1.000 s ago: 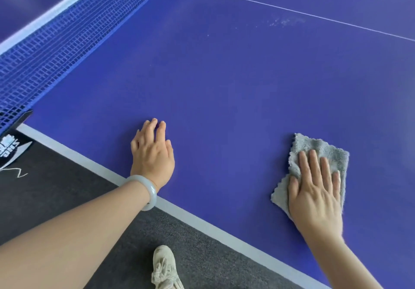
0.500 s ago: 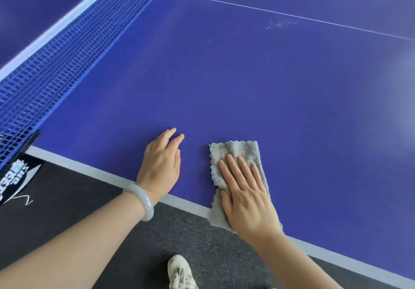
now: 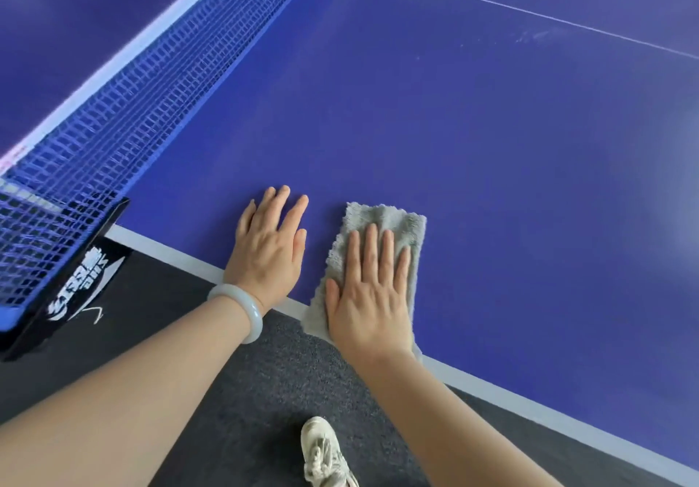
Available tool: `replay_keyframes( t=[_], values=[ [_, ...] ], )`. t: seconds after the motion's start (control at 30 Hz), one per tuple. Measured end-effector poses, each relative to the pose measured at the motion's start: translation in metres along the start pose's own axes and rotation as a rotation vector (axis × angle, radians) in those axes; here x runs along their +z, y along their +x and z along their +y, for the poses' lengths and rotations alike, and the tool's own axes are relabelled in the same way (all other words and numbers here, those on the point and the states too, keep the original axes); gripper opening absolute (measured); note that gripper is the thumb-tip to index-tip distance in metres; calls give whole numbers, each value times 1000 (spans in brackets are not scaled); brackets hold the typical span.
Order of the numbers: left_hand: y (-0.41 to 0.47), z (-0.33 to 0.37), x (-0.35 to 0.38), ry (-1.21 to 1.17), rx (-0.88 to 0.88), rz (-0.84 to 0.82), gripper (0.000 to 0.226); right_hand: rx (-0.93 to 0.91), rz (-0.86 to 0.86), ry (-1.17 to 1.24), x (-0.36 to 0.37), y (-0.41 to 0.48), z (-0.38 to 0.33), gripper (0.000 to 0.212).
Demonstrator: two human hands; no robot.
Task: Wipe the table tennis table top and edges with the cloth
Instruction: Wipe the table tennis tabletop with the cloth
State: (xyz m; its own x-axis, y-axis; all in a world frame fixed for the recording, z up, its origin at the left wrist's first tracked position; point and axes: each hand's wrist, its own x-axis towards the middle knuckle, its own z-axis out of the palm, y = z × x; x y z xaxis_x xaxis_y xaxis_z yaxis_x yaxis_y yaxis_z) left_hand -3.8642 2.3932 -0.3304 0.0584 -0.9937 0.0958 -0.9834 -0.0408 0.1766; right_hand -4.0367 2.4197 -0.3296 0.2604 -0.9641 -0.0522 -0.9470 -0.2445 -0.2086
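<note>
right hand [image 3: 368,297] flat on the grey cloth [image 3: 393,221], fingers straight, pressing it onto the table top [image 3: 491,146] at the near edge; cloth's lower corner overhangs the white edge line [image 3: 529,403]; left hand [image 3: 270,244] flat on bare blue surface just beside the cloth, not touching it, fingers straight, holding nothing; pale bangle [image 3: 242,308] on left wrist; net [image 3: 113,115] and its clamp [image 3: 72,274] at the table's left edge.
</note>
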Motion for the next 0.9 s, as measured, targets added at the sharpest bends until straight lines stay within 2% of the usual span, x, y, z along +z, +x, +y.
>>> replay_keyframes(
  t=[0.1, 0.2, 0.3, 0.37, 0.5, 0.63, 0.7, 0.77, 0.9],
  values=[
    [-1, 0, -2, -5, 6, -14, 51, -128, -53, 2, -3, 13, -13, 66],
    [-1, -3, -2, -24, 12, -6, 50, -297, -102, -11, -22, 4, 45, 62],
    [-1, -4, -2, -27, 9, -3, 50, -220, -167, 41, -44, -1, 117, 58],
    [-1, -3, -3, -37, 4, -4, 49, -130, -175, 129, -52, -1, 136, 56],
    [-1, -2, -2, -36, -7, -12, 50, -31, -31, -29, -34, -7, 83, 61],
    [-2, -1, -2, -75, -5, 6, 49, -204, -44, 17, -4, 10, -11, 59],
    [-1, -3, -2, -136, -39, 8, 50, -197, -58, 56, 1, 29, -39, 58],
    [1, -4, -3, -192, -85, 14, 53, -190, -66, 74, 2, 43, -46, 57],
    [-1, -6, -3, -141, -42, -23, 56, -344, -89, 89, -8, 50, -11, 55]
  ],
)
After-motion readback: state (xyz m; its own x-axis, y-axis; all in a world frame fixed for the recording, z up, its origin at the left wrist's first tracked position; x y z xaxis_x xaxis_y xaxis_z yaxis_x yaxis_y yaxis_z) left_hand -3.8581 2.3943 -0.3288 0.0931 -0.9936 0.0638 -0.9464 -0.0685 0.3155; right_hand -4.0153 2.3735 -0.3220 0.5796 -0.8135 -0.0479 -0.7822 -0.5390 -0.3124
